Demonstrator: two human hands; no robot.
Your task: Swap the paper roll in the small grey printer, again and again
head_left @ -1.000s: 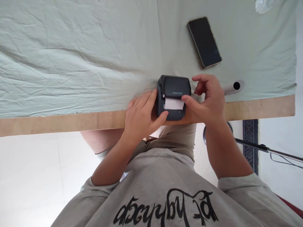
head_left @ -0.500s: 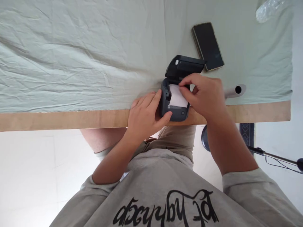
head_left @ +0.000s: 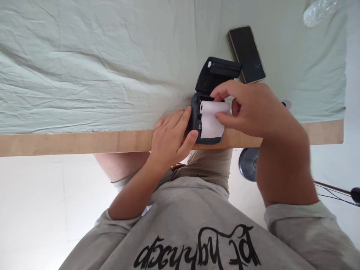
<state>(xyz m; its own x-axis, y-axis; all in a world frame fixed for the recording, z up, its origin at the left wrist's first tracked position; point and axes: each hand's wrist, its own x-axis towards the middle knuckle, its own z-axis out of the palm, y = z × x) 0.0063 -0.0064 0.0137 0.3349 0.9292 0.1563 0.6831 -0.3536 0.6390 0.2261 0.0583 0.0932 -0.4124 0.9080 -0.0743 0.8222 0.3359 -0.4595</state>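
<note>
A small dark receipt printer (head_left: 209,141) sits at the table's front edge with its black lid (head_left: 222,73) tilted open. In its bay is a white paper roll (head_left: 209,107), with a loose strip hanging over the printer's front. My right hand (head_left: 247,107) has the roll between thumb and fingers, the thumb in front and the index finger behind. Against the printer's left side rests my left hand (head_left: 173,135), fingers stretched out and thumb spread near the front corner.
A black phone (head_left: 247,54) lies beyond the lid, to its right. A clear plastic bottle (head_left: 317,13) is at the far right. Behind my right wrist a white tube-like object (head_left: 287,104) is mostly hidden. The table has a wooden front edge (head_left: 84,143).
The paper roll has come up into view, and its loose strip reaches farther over the printer's front. My right wrist has swung right. My left thumb has drawn back slightly.
</note>
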